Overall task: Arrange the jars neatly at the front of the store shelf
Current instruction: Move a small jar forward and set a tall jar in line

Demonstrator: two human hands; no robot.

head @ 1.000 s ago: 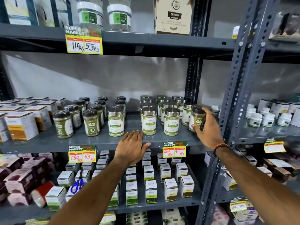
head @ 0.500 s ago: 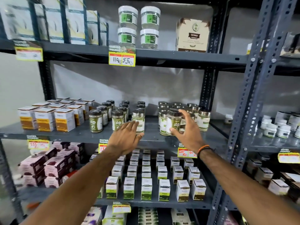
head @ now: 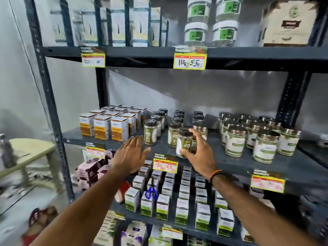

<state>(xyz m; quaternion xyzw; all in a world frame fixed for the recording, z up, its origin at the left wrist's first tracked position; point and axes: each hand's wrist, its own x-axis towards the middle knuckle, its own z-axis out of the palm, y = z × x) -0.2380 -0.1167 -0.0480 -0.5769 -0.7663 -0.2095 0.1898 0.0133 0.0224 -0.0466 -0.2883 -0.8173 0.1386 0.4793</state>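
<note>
Black-lidded jars of green powder stand in short rows on the middle shelf (head: 230, 164). My right hand (head: 198, 153) grips one black-lidded jar (head: 184, 142), slightly tilted, near the shelf's front edge. Behind it stands another black-lidded jar (head: 173, 134), and a further one (head: 150, 132) to the left. My left hand (head: 131, 155) hovers flat with fingers spread at the shelf edge, below and left of that left jar, holding nothing. A group of silver-lidded jars (head: 264, 146) fills the shelf's right part.
White and orange boxes (head: 102, 127) stand at the shelf's left. Price tags (head: 165, 165) hang on the shelf edge. Small green-white boxes (head: 163, 206) fill the shelf below. Metal uprights (head: 51, 107) frame the unit. A stool (head: 32, 153) stands at left.
The view has swung left. My right hand left the silver-lidded jars and now holds a black-lidded jar near the front edge. My left hand stays open at the shelf edge.
</note>
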